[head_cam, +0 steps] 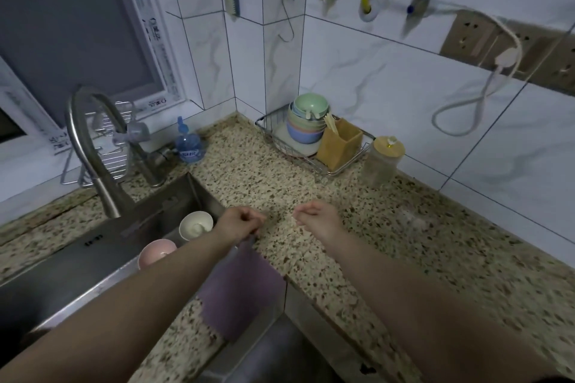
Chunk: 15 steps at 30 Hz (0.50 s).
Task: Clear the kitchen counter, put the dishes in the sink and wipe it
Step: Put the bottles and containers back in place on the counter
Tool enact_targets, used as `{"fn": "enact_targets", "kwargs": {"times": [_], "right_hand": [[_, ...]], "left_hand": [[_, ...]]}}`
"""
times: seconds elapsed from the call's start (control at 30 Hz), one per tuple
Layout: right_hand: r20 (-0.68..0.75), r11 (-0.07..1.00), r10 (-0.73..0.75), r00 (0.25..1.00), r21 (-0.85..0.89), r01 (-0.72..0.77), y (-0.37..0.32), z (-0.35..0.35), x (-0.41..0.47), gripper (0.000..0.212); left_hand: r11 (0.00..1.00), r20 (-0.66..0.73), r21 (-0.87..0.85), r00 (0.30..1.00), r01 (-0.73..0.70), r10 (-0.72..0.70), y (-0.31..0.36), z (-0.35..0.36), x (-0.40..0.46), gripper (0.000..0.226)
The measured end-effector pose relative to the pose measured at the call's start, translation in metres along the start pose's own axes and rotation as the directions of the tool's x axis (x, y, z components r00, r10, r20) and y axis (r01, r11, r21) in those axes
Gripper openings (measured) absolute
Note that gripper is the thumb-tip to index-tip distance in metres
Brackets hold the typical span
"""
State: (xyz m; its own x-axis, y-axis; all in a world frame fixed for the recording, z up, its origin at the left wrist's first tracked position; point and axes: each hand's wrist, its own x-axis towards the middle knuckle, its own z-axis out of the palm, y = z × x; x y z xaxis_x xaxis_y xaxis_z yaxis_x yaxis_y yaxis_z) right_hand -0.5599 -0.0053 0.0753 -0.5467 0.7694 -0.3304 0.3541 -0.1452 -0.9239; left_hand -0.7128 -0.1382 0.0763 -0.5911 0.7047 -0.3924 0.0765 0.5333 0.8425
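At the left we see the steel sink with its tall bent tap. Two bowls sit inside it, a pink bowl and a cream bowl just beside it. Next comes our left hand, with its fingers curled tight on the top of a purple cloth. That cloth hangs down over the speckled counter edge, by the sink corner. Then comes our right hand, near the left one but not touching it. It looks loosely curled and seems to hold nothing, though it is a bit blurry. Far back on the counter a wire rack holds stacked bowls, with a jar just beside it
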Motion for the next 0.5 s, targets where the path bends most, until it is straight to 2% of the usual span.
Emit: {"fn": "enact_targets", "kwargs": {"times": [0.23, 0.5], "right_hand": [[0.0, 0.997, 0.046, 0.999, -0.069, -0.046, 0.002, 0.002, 0.044, 0.014], [0.018, 0.991, 0.022, 1.0, -0.133, -0.019, -0.02, 0.026, 0.066, 0.015]], "left_hand": [[0.998, -0.011, -0.057, 1.0, -0.004, 0.003, 0.01, 0.003, 0.024, 0.018], [0.999, -0.017, -0.032, 1.0, -0.007, 0.006, 0.001, -0.03, 0.062, 0.018]]}}
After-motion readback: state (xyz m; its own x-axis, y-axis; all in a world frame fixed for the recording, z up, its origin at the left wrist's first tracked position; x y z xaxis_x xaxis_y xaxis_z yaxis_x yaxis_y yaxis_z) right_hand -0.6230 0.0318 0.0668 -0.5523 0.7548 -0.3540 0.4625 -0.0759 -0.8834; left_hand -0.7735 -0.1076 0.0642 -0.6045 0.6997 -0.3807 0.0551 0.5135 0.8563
